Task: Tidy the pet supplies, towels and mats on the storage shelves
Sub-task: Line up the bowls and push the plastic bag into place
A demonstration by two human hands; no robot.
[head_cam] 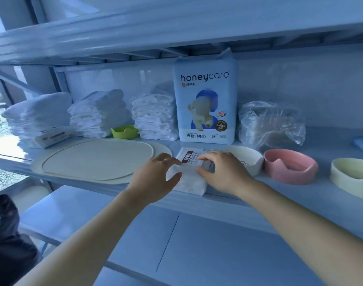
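A small white packet [189,180] with a red and white label lies at the front edge of the middle shelf [300,195]. My left hand [156,178] grips its left side and my right hand [222,172] pinches its right side near the label. Behind it stands an upright honeycare pet pad pack [205,104]. Three stacks of folded white towels [98,114] line the back left. A flat cream mat [98,159] lies to the left of the packet.
A green bowl [125,132] sits between towel stacks. Right of my hands are a white bowl [250,159], a pink bowl [290,166] and a cream bowl [352,176]. A crumpled plastic bag [269,124] stands behind them. Another labelled packet [52,138] leans on the left stack.
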